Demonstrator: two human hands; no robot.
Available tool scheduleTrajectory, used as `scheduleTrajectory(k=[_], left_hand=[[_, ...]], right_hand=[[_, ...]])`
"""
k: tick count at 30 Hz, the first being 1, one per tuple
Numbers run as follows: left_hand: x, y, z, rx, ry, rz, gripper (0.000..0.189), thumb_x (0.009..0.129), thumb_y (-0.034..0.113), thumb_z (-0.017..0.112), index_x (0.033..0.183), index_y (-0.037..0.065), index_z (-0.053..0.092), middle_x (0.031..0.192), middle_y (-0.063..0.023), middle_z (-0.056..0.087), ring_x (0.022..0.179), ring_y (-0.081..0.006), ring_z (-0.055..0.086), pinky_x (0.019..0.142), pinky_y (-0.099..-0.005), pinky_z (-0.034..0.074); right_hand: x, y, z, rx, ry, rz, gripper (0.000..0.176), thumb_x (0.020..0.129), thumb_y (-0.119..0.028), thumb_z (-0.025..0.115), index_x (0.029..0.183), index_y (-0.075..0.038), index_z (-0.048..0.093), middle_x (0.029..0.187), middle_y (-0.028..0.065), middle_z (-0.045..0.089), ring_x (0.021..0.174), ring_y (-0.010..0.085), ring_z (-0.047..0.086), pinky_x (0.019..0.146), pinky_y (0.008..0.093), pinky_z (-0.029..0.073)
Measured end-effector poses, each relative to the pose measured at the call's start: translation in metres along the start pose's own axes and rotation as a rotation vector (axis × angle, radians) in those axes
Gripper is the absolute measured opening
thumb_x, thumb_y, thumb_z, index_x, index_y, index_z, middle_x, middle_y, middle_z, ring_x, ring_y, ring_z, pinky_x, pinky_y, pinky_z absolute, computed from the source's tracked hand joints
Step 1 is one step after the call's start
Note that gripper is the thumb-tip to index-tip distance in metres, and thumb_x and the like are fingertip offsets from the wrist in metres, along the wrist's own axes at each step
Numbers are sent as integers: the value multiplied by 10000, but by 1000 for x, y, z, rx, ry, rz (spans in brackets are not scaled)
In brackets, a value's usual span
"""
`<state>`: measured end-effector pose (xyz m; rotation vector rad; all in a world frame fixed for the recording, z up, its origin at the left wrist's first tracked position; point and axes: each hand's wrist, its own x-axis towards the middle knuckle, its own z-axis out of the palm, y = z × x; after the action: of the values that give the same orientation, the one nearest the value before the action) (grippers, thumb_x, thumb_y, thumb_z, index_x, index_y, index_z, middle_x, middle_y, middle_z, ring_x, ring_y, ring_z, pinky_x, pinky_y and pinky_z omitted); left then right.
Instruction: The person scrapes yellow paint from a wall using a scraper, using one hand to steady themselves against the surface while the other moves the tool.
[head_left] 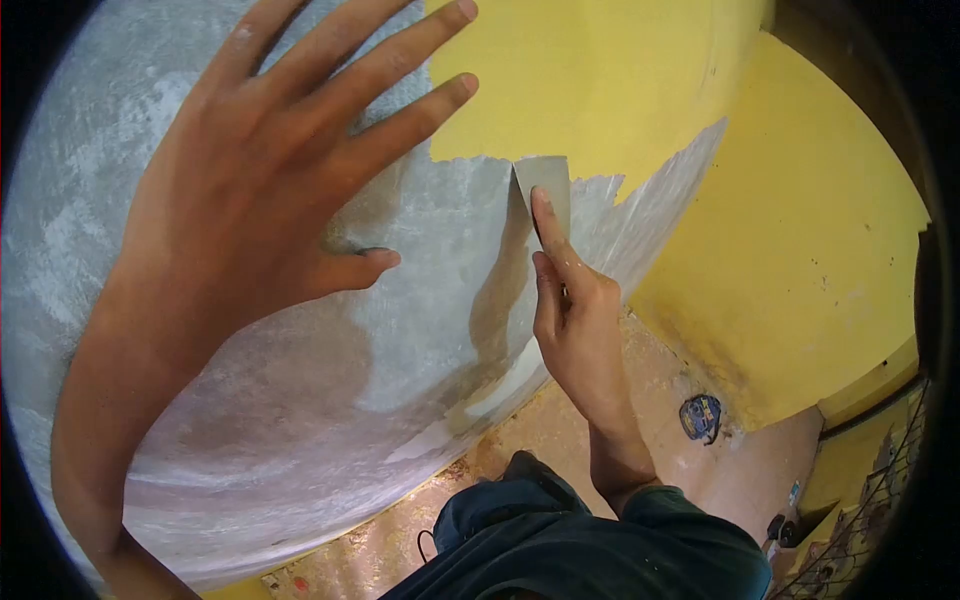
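My right hand is closed round a scraper, its index finger stretched along the flat blade. The handle is hidden inside the fist. The blade's far edge lies at the ragged border where yellow paint meets the bare grey wall. To the left, my left hand is spread over the grey part of the wall, fingers apart and holding nothing. Two of its fingertips overlap the yellow paint in this view. A shadow of the right hand and scraper falls on the grey surface.
On the right stands another yellow wall with chipped spots and brown stains low down. A dark blue patterned item lies on the dusty floor near its foot. Wire mesh runs along the lower right.
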<state>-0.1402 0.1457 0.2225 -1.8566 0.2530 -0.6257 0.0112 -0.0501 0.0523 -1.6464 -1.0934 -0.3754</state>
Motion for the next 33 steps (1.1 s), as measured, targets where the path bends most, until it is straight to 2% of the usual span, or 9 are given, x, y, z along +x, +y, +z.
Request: scheduleTrajectory(k=[4, 7, 14, 17, 19, 20, 22, 25, 33], left_hand=[[2, -3, -13, -41, -87, -14, 910, 870, 830, 581, 1515, 195, 482, 1632, -183, 341, 1560, -384, 219, 1274, -648, 158], [-1, -1, -3, -49, 13, -20, 911, 859, 833, 592, 1502, 194, 502, 1629, -176, 350, 1556, -380, 239, 1270, -651, 175], [0, -1, -6, -2, -11, -21, 943, 831, 854, 606, 1499, 197, 512, 1636, -181, 353, 1556, -379, 253, 1262, -654, 191], [4, 2, -16, -38, -30, -35, 944, 827, 856, 608, 1497, 198, 515, 1633, -181, 359, 1554, -380, 258, 1262, -654, 192], [12, 4, -38, -52, -315, -85, 937, 830, 851, 612, 1491, 193, 521, 1632, -183, 359, 1551, -384, 261, 1261, -653, 194], [9, 2, -28, -49, -315, -85, 937, 830, 851, 612, 1491, 193, 521, 1632, -183, 359, 1551, -384, 261, 1261, -653, 194], [0, -1, -2, -26, 28, -21, 931, 826, 846, 623, 1483, 193, 529, 1631, -182, 360, 1549, -388, 260, 1262, -650, 198], [-1, -1, -4, -39, 16, -18, 930, 826, 844, 626, 1487, 197, 523, 1632, -178, 356, 1550, -386, 256, 1265, -649, 194], [-3, 2, -8, -31, -35, -56, 935, 810, 825, 627, 1502, 208, 504, 1638, -163, 345, 1561, -372, 238, 1278, -639, 169]], right_hand=[[-14, 7, 7, 16, -52, 19, 623, 997, 74, 573, 1565, -178, 512, 704, 209, 507, 611, 132, 390, 578, 273, 405], [-11, 14, 12, 59, 9, -43, 615, 1005, 65, 574, 1568, -175, 507, 695, 185, 482, 625, 123, 392, 585, 269, 403], [-10, 6, 8, 45, -46, 15, 600, 1014, 63, 559, 1565, -169, 509, 712, 179, 499, 630, 127, 409, 601, 270, 420], [-4, 7, 9, 62, 27, -17, 598, 1012, 65, 561, 1561, -168, 515, 713, 182, 507, 626, 126, 405, 602, 271, 420], [6, -4, 0, 14, 4, 32, 598, 1011, 63, 564, 1559, -171, 518, 717, 186, 510, 624, 126, 401, 607, 274, 422], [2, -3, 2, 16, 6, 30, 598, 1011, 63, 564, 1559, -171, 518, 717, 186, 510, 624, 126, 401, 607, 274, 422], [-11, 3, 6, 39, -49, 26, 594, 1011, 62, 564, 1556, -169, 522, 724, 188, 516, 621, 123, 394, 606, 270, 418], [-4, 9, 11, 80, 38, -61, 595, 1014, 56, 565, 1563, -168, 513, 708, 180, 486, 609, 127, 379, 598, 266, 404], [-1, 1, 7, 30, -11, -3, 600, 1009, 63, 564, 1563, -161, 511, 695, 178, 463, 594, 142, 384, 574, 274, 393]])
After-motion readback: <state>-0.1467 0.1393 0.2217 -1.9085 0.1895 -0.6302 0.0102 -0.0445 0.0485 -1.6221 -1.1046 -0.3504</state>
